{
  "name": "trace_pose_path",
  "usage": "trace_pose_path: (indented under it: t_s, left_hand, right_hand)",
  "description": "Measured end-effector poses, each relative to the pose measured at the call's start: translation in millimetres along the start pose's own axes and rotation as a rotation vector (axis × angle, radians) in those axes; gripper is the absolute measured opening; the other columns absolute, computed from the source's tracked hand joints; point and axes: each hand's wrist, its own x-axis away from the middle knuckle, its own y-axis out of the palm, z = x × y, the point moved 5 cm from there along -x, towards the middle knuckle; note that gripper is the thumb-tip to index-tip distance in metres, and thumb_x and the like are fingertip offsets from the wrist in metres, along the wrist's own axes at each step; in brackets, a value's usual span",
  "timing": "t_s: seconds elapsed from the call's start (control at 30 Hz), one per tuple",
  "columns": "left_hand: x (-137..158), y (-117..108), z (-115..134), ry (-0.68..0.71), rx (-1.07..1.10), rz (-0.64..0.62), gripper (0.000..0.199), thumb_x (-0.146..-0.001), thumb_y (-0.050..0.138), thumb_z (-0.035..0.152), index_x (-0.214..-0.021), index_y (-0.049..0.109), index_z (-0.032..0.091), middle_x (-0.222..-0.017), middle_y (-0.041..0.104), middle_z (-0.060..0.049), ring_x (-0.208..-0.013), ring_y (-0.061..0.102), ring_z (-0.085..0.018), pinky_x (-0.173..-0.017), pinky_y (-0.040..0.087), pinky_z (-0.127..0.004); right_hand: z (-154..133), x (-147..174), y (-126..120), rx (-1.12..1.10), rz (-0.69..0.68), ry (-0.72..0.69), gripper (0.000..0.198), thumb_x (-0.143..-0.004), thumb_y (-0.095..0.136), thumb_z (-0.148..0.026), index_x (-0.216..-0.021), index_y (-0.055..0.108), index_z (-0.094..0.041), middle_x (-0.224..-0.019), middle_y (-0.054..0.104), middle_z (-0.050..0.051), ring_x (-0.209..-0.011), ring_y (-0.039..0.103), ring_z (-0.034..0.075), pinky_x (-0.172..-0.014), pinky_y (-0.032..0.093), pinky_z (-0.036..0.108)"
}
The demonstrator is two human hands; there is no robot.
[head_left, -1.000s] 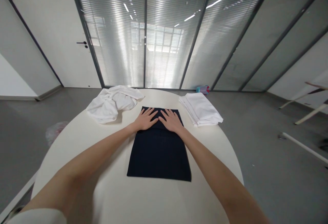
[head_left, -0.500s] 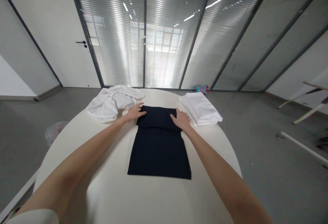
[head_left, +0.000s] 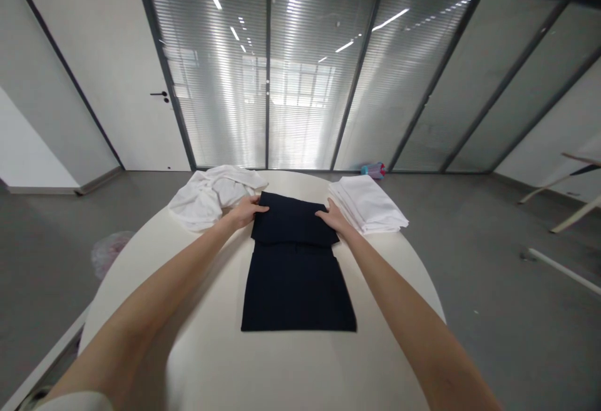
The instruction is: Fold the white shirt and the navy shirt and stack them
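A dark navy folded garment (head_left: 299,289) lies on a round white table (head_left: 300,373), its far part doubled over toward me. At its far left corner, my left hand (head_left: 245,210) pinches the cloth, thumb on top and the other fingers mostly hidden behind the edge. My right hand (head_left: 334,218) grips the far right corner the same way, thumb over the fabric. The far edge appears a little raised between the hands. What exact kind of garment it is, I cannot tell.
A crumpled white cloth (head_left: 211,195) lies at the table's far left. Folded white cloth (head_left: 369,204) sits at the far right, close to my right hand. On the floor are a clear plastic bag (head_left: 109,253) and a blue-and-red item (head_left: 373,170). Glass partitions (head_left: 300,85) stand behind.
Both hands have closed on the far corners of the navy garment, and its far edge has lifted slightly, more so at the left. The camera view has tilted up a little.
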Motion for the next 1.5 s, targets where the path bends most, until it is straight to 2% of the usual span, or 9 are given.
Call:
trace_pose_path:
  t_s: [0.2,0.4,0.5,0.67,0.8,1.0,1.2,1.33,1.5]
  left_hand:
    - [13.9,7.2,21.7,0.182,-0.057,0.008,0.045,-0.047,0.088,0.014,-0.090,0.073,0.012,-0.089,0.074,-0.006,-0.083,0.068,-0.021,-0.081,0.052,-0.033]
    - [67.2,28.2,71.0,0.535,-0.457,0.045,0.031,-0.066,0.077,0.022,-0.093,0.066,0.016,-0.092,0.070,-0.004,-0.087,0.065,-0.020,-0.082,0.051,-0.034]
    - [121.6,49.0,73.7,0.759,-0.822,-0.125,0.018,-0.077,0.064,0.014,-0.094,0.060,0.018,-0.094,0.065,-0.005,-0.089,0.062,-0.019,-0.081,0.050,-0.032]
    - [204.3,62.0,21.4,1.000,-1.409,-0.493,0.033,-0.079,0.047,-0.004,-0.099,0.059,0.019,-0.106,0.063,-0.009,-0.102,0.058,-0.022,-0.092,0.045,-0.038]
    - [224.7,56.9,1.6,1.007,-1.552,-0.532,0.042,-0.080,0.051,0.000,-0.117,0.058,0.019,-0.112,0.063,-0.011,-0.109,0.056,-0.025,-0.099,0.044,-0.043]
    - [229.4,57.1,13.6,1.028,-1.509,-0.408,0.027,-0.083,0.055,0.009,-0.108,0.061,0.018,-0.107,0.064,-0.010,-0.102,0.060,-0.023,-0.089,0.048,-0.037]
    - [239.3,66.5,10.8,0.928,-1.592,-0.386,0.031,-0.087,0.063,0.041,-0.108,0.064,0.018,-0.109,0.065,-0.012,-0.101,0.062,-0.027,-0.089,0.046,-0.042]
    - [219.3,93.3,22.2,0.904,-1.482,-0.286,0.025,-0.096,0.053,0.034,-0.111,0.065,0.018,-0.122,0.064,-0.013,-0.119,0.058,-0.027,-0.101,0.043,-0.043]
    - [172.3,127.7,5.3,0.741,-1.424,-0.277,0.039,-0.100,0.044,0.034,-0.131,0.058,0.016,-0.147,0.050,-0.016,-0.143,0.037,-0.033,-0.117,0.026,-0.054]
  right_hand:
    - [-27.1,3.1,-9.4,-0.194,-0.037,0.058,0.090,-0.061,0.076,-0.030,-0.144,0.043,-0.015,-0.146,0.050,0.018,-0.130,0.052,0.031,-0.109,0.042,0.045]
    - [-70.0,37.9,-52.9,-0.381,0.003,-0.227,0.040,-0.062,0.073,-0.028,-0.100,0.064,-0.019,-0.097,0.071,0.005,-0.095,0.065,0.025,-0.090,0.051,0.040]
    - [-78.9,87.6,-73.3,-0.197,-0.009,-0.416,0.029,-0.066,0.071,-0.026,-0.093,0.064,-0.021,-0.091,0.068,0.002,-0.090,0.063,0.023,-0.085,0.049,0.037]
    - [-64.8,192.0,-62.5,0.267,-0.200,-0.660,0.020,-0.075,0.059,-0.011,-0.090,0.061,-0.024,-0.097,0.066,0.005,-0.097,0.059,0.024,-0.088,0.046,0.041]
    - [-49.4,235.0,-49.0,0.590,-0.165,-0.710,0.041,-0.071,0.056,-0.002,-0.103,0.063,-0.025,-0.109,0.064,0.010,-0.107,0.056,0.028,-0.093,0.045,0.047]
    - [-50.9,242.2,-46.0,0.686,-0.022,-0.831,0.026,-0.081,0.057,-0.010,-0.102,0.067,-0.023,-0.101,0.066,0.010,-0.100,0.057,0.029,-0.090,0.044,0.047]
    - [-56.7,252.2,-43.1,0.698,-0.084,-0.885,0.023,-0.082,0.059,-0.020,-0.104,0.067,-0.020,-0.104,0.065,0.012,-0.100,0.056,0.029,-0.093,0.042,0.050]
    - [-90.0,235.2,-34.5,0.549,-0.063,-0.799,0.023,-0.094,0.048,-0.024,-0.108,0.066,-0.022,-0.111,0.065,0.011,-0.108,0.057,0.026,-0.099,0.042,0.046]
    - [-114.9,184.0,12.2,0.394,-0.036,-0.574,0.044,-0.102,0.028,-0.028,-0.136,0.055,-0.022,-0.139,0.057,0.009,-0.132,0.049,0.020,-0.112,0.035,0.039]
